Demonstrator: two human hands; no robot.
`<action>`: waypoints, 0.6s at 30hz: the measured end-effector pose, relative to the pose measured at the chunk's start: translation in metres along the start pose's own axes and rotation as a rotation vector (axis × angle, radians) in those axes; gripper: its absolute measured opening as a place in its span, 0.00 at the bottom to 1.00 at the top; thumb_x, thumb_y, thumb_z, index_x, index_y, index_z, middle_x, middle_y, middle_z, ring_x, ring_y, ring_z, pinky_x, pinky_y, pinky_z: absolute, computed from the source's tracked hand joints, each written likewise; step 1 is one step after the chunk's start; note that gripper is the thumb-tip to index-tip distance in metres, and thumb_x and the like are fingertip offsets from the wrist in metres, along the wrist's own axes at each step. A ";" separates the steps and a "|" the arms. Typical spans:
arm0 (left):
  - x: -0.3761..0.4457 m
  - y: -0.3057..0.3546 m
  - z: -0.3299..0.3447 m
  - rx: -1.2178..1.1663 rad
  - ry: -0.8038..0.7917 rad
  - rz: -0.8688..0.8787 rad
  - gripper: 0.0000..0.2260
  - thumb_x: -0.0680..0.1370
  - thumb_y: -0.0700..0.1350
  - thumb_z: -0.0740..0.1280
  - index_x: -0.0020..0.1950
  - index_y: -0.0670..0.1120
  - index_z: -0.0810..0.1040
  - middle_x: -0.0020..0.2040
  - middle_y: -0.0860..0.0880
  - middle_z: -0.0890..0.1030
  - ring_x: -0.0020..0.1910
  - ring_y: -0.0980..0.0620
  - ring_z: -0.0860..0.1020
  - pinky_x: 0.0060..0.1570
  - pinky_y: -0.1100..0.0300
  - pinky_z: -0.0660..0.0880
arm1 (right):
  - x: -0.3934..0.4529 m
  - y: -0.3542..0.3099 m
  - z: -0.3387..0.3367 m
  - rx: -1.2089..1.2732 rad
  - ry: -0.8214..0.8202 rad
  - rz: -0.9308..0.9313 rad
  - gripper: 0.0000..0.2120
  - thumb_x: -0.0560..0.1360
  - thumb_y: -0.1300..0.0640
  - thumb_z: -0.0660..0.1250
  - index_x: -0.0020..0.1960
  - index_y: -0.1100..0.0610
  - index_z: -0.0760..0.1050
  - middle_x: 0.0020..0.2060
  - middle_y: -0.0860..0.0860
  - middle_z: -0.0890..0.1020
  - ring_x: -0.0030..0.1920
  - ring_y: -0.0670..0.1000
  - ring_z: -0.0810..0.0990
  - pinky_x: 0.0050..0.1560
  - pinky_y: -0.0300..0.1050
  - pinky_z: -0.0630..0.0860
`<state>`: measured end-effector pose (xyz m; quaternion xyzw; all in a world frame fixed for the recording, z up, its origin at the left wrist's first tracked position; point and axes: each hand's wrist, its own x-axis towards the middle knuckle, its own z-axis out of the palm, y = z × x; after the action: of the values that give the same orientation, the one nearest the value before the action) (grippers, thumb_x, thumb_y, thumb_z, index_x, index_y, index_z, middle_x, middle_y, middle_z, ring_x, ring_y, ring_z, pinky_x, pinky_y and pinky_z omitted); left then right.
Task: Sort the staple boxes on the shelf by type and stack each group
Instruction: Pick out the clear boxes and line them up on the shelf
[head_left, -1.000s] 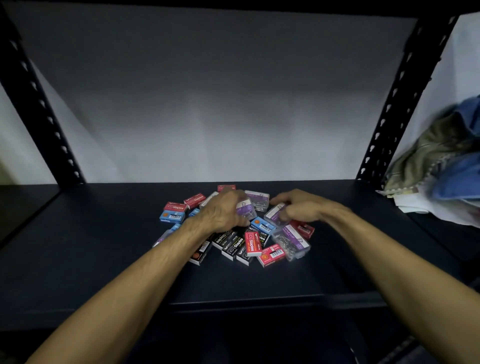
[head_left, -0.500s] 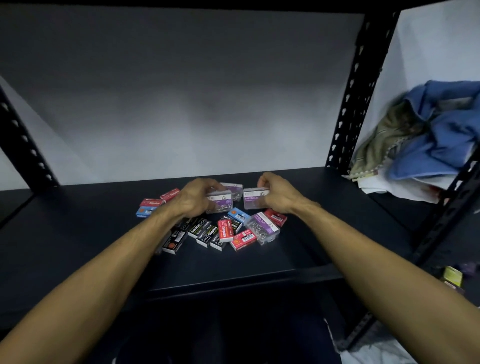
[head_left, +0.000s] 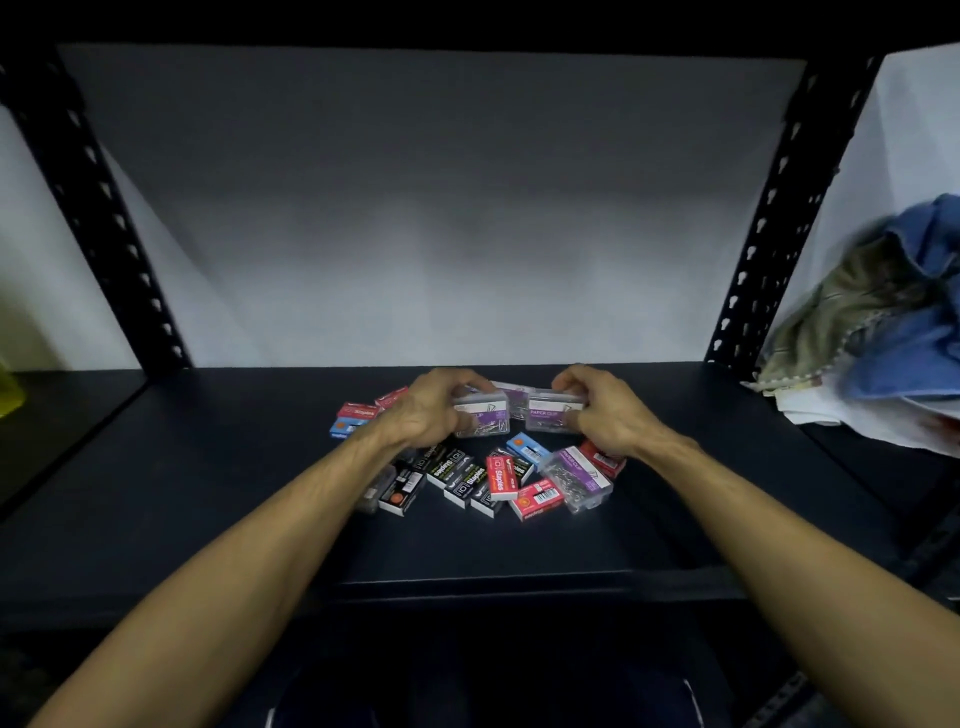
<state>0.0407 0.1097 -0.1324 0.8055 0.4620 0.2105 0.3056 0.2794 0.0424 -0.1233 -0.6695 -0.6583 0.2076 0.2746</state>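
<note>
Head view: both forearms reach in over the dark shelf (head_left: 727, 467) to a loose heap of small boxes near its middle. The left hand (head_left: 423, 410) curls its fingers over the top of a clear paper clip box with a purple label (head_left: 480, 415), thumb below, and holds it just above the heap. The right hand (head_left: 605, 410) grips a second clear paper clip box (head_left: 550, 413) the same way, and the two held boxes sit side by side, almost touching. Between and behind them a third clear box (head_left: 514, 397) shows, and a fourth clear paper clip box (head_left: 576, 478) lies flat below the right wrist.

Nearer than the hands lie the staple boxes: four or so black ones (head_left: 457, 470) in a row under the left wrist, with another black box (head_left: 400, 491) at the left end; the shadow there makes the count uncertain. Red boxes number about five: one upright-labelled (head_left: 501, 475), one at the front (head_left: 537, 499), one beside the right wrist (head_left: 602, 460), and two behind the left hand (head_left: 358, 411). Two blue boxes show, one in the middle (head_left: 527, 448) and one at the far left (head_left: 343, 427).

A pile of crumpled cloth (head_left: 883, 322) sits on the next bay to the right.
</note>
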 end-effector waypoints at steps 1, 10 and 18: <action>-0.001 -0.002 -0.005 -0.009 0.003 -0.002 0.22 0.73 0.35 0.73 0.64 0.52 0.77 0.62 0.50 0.80 0.56 0.50 0.80 0.58 0.53 0.79 | 0.002 -0.004 0.000 -0.001 0.002 -0.012 0.18 0.76 0.61 0.70 0.62 0.49 0.72 0.57 0.47 0.78 0.52 0.45 0.78 0.45 0.38 0.74; -0.025 -0.034 -0.084 -0.013 0.046 -0.033 0.20 0.73 0.33 0.72 0.61 0.51 0.76 0.53 0.49 0.82 0.48 0.52 0.81 0.46 0.58 0.80 | 0.026 -0.069 0.031 0.117 -0.058 -0.113 0.18 0.75 0.64 0.70 0.61 0.51 0.73 0.55 0.48 0.78 0.55 0.47 0.77 0.48 0.39 0.76; -0.057 -0.116 -0.156 0.007 0.087 -0.136 0.22 0.70 0.31 0.73 0.53 0.57 0.79 0.52 0.44 0.84 0.52 0.45 0.82 0.54 0.49 0.80 | 0.052 -0.128 0.092 0.158 -0.153 -0.155 0.17 0.75 0.65 0.70 0.59 0.50 0.72 0.53 0.47 0.79 0.49 0.44 0.79 0.45 0.40 0.77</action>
<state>-0.1552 0.1506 -0.1020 0.7634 0.5292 0.2226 0.2961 0.1249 0.1004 -0.1069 -0.5753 -0.7085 0.2873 0.2906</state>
